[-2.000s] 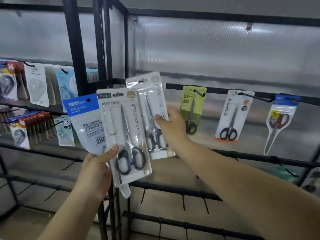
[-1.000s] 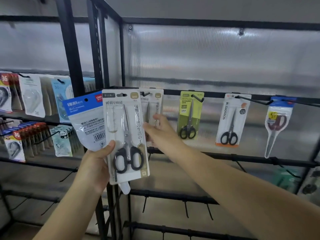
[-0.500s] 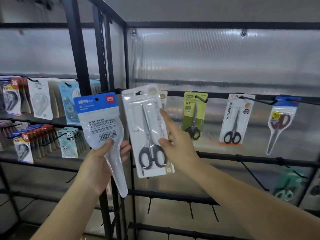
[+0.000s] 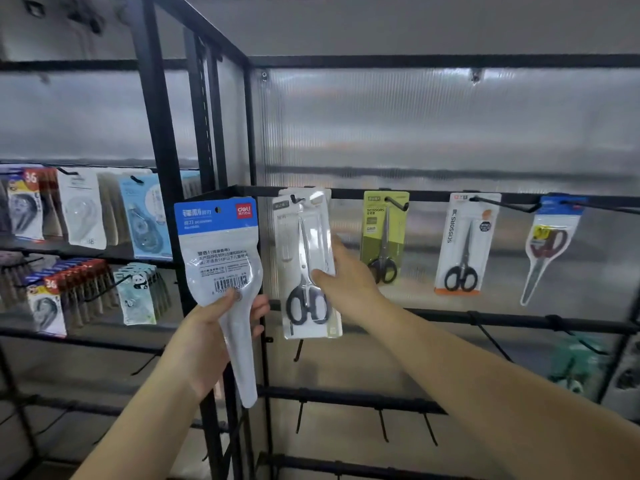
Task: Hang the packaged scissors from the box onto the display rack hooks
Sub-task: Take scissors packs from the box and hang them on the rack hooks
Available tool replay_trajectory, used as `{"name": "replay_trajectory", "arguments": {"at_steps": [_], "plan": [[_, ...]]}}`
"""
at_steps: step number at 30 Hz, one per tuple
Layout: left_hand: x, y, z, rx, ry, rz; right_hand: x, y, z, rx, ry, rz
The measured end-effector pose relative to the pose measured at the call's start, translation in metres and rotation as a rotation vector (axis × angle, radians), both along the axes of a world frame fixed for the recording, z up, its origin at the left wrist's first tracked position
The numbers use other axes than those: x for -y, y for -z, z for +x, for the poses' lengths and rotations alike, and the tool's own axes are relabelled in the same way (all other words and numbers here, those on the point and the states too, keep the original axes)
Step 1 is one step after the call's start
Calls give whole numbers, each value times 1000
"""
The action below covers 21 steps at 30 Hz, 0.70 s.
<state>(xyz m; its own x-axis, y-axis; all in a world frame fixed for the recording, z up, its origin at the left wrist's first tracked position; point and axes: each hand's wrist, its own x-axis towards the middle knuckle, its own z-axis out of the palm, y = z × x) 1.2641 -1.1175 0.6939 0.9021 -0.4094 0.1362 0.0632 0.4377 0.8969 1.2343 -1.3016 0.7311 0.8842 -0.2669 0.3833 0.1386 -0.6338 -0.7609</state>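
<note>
Right in front of me stands the big black rack (image 4: 162, 168), with a cloudy plastic wall (image 4: 433, 126) behind it; I see it all through the head camera. Across the middle runs a black bar (image 4: 429, 194) with hooks sticking out toward me; lower down run more bars with bare hooks (image 4: 382, 426).

Off to the left is a shelf side full of small packs, like the light blue tape pack (image 4: 145, 220) and the little panda packs (image 4: 138, 292).

On the bar hang three packs in a row: a green scissors pack (image 4: 382, 233), then a white scissors pack (image 4: 464, 244), then a clear pack with a blue top (image 4: 550, 247) far to the right.

My left hand (image 4: 214, 337) is curled around a long white pack with a blue top (image 4: 221, 271); I see its back, with a bar code on it; it stands upright in front of the rack post, not on any hook.

My right hand (image 4: 346, 275) pinches the clear scissors pack (image 4: 308, 265) by its right edge, thumb in front; black handles point down. This pack's top is up at the left-most hook (image 4: 294, 199) on the bar, just left of the green one; I cannot tell if the hook goes through its hole.
</note>
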Motion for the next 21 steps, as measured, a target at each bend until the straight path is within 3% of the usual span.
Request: {"name": "replay_trajectory", "arguments": {"at_steps": [7,11,13,17,21], "plan": [[7,0,-1,13,16,57,-11,4,-15,119,10,21],[34,4,-5,37,-114,210,-14,2,-26,154,-97,80],[51,9,-8,169,-134,341,-13,1,-30,133,-154,134],[81,24,-9,600,-100,640,1,0,-36,125,-95,206],[116,29,-22,796,-110,763,32,8,-46,199,52,299]]}}
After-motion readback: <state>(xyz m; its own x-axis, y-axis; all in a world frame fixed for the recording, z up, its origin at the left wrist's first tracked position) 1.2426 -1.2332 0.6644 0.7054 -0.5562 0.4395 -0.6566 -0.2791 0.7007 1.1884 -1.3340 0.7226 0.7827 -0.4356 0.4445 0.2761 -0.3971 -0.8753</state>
